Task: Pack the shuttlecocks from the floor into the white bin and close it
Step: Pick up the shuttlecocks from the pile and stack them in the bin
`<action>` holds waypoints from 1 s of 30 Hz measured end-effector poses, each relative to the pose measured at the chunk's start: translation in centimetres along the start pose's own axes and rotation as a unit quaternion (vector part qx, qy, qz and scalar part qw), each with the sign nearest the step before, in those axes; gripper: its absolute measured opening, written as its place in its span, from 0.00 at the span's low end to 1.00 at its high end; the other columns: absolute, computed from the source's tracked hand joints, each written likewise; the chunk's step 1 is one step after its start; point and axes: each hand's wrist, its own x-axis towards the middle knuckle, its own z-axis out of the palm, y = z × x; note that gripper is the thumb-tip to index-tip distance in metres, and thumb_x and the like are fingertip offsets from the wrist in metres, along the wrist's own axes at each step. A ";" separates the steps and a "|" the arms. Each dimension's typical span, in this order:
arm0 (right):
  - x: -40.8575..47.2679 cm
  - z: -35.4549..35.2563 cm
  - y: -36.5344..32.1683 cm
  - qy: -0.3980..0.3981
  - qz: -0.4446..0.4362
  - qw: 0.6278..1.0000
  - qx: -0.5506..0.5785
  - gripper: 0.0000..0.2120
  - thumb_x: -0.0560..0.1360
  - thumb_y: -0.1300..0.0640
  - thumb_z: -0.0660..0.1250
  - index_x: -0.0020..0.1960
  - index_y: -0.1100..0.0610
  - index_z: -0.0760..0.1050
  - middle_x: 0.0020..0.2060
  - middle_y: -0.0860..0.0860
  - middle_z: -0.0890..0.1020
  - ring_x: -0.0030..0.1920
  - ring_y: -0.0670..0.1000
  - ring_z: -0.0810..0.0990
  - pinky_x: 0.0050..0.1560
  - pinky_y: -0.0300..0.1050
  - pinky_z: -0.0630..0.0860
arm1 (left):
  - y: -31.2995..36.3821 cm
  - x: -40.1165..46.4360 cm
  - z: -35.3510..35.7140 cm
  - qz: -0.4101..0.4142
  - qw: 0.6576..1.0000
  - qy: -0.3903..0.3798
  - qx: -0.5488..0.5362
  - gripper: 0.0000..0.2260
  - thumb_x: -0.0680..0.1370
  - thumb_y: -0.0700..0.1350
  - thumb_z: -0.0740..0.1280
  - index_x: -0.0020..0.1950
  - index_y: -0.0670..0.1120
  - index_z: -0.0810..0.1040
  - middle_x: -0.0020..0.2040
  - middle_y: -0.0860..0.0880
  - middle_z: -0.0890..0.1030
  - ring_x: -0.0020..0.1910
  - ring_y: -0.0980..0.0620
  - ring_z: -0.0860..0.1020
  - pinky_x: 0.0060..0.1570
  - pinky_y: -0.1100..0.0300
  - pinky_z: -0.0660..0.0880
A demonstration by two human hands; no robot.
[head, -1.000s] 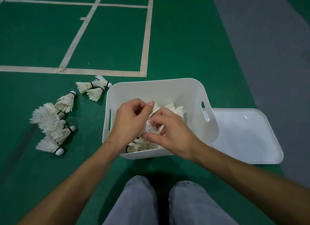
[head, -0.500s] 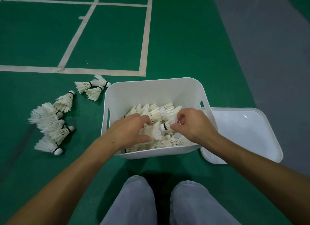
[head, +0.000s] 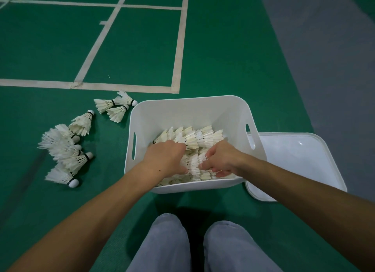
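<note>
The white bin [head: 190,107] stands open on the green floor in front of my knees, holding several white feather shuttlecocks [head: 194,136]. Both my hands are down inside it. My left hand [head: 166,160] and my right hand [head: 222,159] grip the two ends of a short row of shuttlecocks [head: 193,163] low in the pile, with curled fingers partly buried in feathers. Several loose shuttlecocks [head: 65,150] lie on the floor left of the bin, and three more [head: 114,107] lie near its far left corner. The white lid [head: 300,156] lies flat, right of the bin.
White court lines [head: 177,48] cross the green floor beyond the bin. A grey floor strip [head: 324,58] runs along the right. My knees in grey trousers [head: 203,249] sit just before the bin's near wall.
Both hands have dropped from above the bin down into the pile. The shuttlecocks they held together now sit low among the others.
</note>
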 end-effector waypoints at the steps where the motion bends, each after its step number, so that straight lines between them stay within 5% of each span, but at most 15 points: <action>1: 0.0 0.0 0.0 -0.005 0.003 1.000 0.010 0.14 0.72 0.60 0.81 0.52 0.57 0.78 0.44 0.55 0.84 0.41 0.52 0.83 0.41 0.46 0.85 | 0.1 0.1 0.1 -0.001 1.000 0.001 0.002 0.19 0.75 0.62 0.73 0.52 0.52 0.68 0.52 0.49 0.79 0.48 0.45 0.79 0.48 0.50 0.79; 5: -0.4 -0.7 0.1 -0.032 0.018 0.999 0.038 0.17 0.71 0.62 0.81 0.55 0.61 0.79 0.34 0.55 0.84 0.32 0.51 0.81 0.47 0.51 0.87 | -0.5 -0.5 -0.2 -0.003 0.999 0.000 -0.050 0.22 0.75 0.62 0.75 0.60 0.52 0.73 0.55 0.51 0.80 0.50 0.47 0.79 0.48 0.50 0.79; 8: -1.4 -1.6 -0.2 0.007 -0.029 0.998 -0.050 0.11 0.74 0.57 0.80 0.50 0.62 0.82 0.39 0.55 0.87 0.35 0.50 0.84 0.46 0.49 0.86 | -1.1 -2.2 -1.1 -0.013 0.995 0.036 -0.097 0.22 0.78 0.65 0.71 0.66 0.55 0.74 0.57 0.54 0.82 0.53 0.50 0.80 0.49 0.51 0.78; 13: -3.7 -2.4 -1.8 0.124 -0.130 0.953 -0.244 0.13 0.77 0.47 0.73 0.42 0.56 0.87 0.40 0.50 0.88 0.43 0.51 0.86 0.50 0.52 0.84 | -2.3 -6.9 -2.4 -0.011 0.963 0.224 -0.148 0.11 0.81 0.62 0.66 0.57 0.57 0.78 0.49 0.61 0.82 0.47 0.58 0.80 0.43 0.54 0.80; 18: -5.4 -1.8 -4.4 0.145 -0.255 0.895 -0.336 0.11 0.81 0.46 0.66 0.47 0.50 0.83 0.43 0.46 0.86 0.44 0.50 0.84 0.48 0.53 0.83 | -5.6 -11.1 -1.3 -0.027 0.906 0.368 -0.206 0.02 0.81 0.51 0.70 0.50 0.56 0.79 0.43 0.60 0.79 0.42 0.59 0.78 0.37 0.53 0.78; 21: -5.7 -1.1 -6.9 0.155 -0.397 0.815 -0.392 0.08 0.83 0.46 0.62 0.50 0.46 0.78 0.45 0.42 0.81 0.48 0.48 0.80 0.49 0.51 0.80 | -8.6 -12.8 0.3 -0.098 0.879 0.416 -0.211 0.03 0.80 0.46 0.72 0.51 0.52 0.80 0.43 0.58 0.80 0.40 0.54 0.78 0.38 0.52 0.78; 25: -4.6 0.8 -11.2 0.136 -0.514 0.740 -0.411 0.08 0.83 0.47 0.61 0.53 0.48 0.78 0.47 0.45 0.82 0.49 0.51 0.78 0.46 0.52 0.79 | -13.2 -14.1 3.4 -0.215 0.880 0.376 -0.193 0.06 0.79 0.46 0.74 0.49 0.56 0.78 0.42 0.58 0.80 0.40 0.55 0.78 0.37 0.53 0.78; 30: -2.7 4.1 -17.6 0.084 -0.555 0.732 -0.385 0.06 0.82 0.48 0.64 0.52 0.48 0.78 0.48 0.42 0.82 0.50 0.48 0.79 0.50 0.51 0.79 | -19.2 -15.2 7.5 -0.363 0.816 0.362 -0.268 0.05 0.78 0.48 0.74 0.46 0.56 0.78 0.40 0.60 0.83 0.40 0.56 0.82 0.39 0.52 0.80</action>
